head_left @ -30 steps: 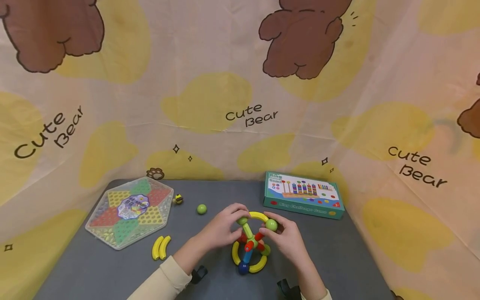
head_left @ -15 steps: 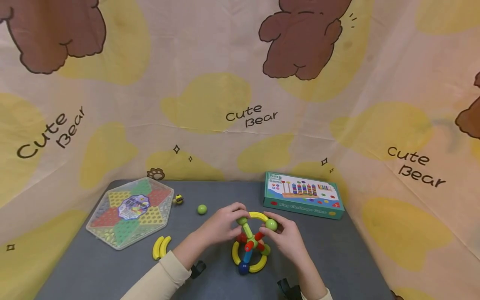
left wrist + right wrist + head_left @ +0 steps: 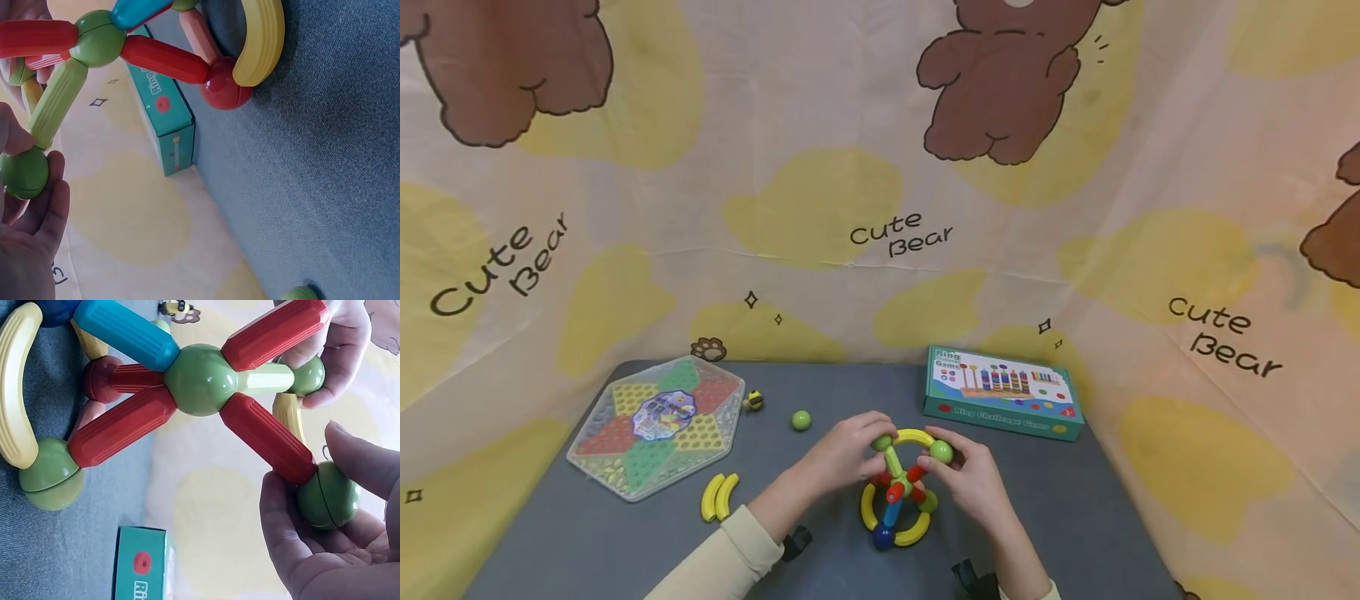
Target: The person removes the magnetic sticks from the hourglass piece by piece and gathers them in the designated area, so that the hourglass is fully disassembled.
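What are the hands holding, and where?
Both hold the toy wheel: left hand pinches one green ball, right hand another.

A hexagonal game board point(image 3: 657, 425) is lying flat on the grey tabletop point(image 3: 587, 533), well left of the hands. Two yellow curved pieces point(image 3: 718, 497) are resting side by side nearer the left hand, with a loose green ball point(image 3: 801, 420) just beyond it. A teal game box point(image 3: 1002, 402) is lying beyond the right hand.
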Available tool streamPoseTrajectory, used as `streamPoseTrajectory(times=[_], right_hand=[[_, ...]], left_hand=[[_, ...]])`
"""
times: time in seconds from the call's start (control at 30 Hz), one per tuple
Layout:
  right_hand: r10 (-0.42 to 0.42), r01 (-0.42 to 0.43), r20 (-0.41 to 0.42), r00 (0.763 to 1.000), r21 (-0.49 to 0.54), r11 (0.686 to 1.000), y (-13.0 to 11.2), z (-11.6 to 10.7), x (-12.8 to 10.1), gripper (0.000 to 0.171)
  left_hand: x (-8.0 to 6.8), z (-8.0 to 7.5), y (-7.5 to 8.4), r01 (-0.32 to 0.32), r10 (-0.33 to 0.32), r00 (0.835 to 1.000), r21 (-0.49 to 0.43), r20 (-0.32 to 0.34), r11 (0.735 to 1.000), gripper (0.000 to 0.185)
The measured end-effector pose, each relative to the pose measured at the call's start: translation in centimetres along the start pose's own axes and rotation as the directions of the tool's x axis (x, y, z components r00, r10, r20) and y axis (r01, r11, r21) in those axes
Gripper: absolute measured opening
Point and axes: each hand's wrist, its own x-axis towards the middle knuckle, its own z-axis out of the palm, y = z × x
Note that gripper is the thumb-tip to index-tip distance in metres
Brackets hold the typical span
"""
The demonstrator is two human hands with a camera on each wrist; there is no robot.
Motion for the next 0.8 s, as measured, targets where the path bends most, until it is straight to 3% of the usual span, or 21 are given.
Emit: streamPoseTrajectory(times=[0.43, 0.63, 0.8], right_hand=[[0.003, -0.002, -0.011, 1.000, 0.014, 1.000, -0.04, 0.08, -0.14, 0.045], [-0.002, 0.002, -0.012, 1.000, 0.022, 1.000, 0.02, 0.12, -0.14, 0.044], [-0.005, 0.006, -0.015, 1.000, 0.009, 1.000, 0.09, 0.13, -0.13, 0.044]], left_hand=[[0.00, 0.32, 0.29, 0.076, -0.076, 0.997, -0.069, 0.003, 0.995, 0.028], [-0.02, 0.42, 0.25, 0.088, -0.092, 0.995, -0.087, -0.038, 0.992, 0.026], [0.06, 0.09, -0.17, 0.097, -0.108, 0.986, -0.088, -0.126, 0.991, 0.030]])
